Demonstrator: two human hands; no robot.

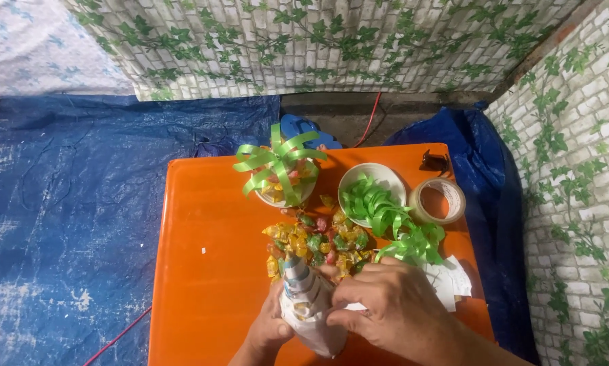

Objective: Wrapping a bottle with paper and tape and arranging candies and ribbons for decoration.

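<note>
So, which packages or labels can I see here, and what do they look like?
Wrapped candies: loose heap at table centre, small yellow, green and red wrappers.
Paper cone: white printed paper, rolled, held in both hands at the near edge.
White paper slips: right of the hands, small, flat.
No signs or screens.

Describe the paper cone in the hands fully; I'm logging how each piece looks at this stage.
The paper cone is rolled from whitish paper with grey-blue printed patches, its overlapping edges spiralling around it. Its narrow tip points up toward the pile of wrapped candies, and its wider end faces the person, low in the picture. It lies tilted just above the orange table. The left hand cups it from below-left; the right hand grips its right side.
</note>
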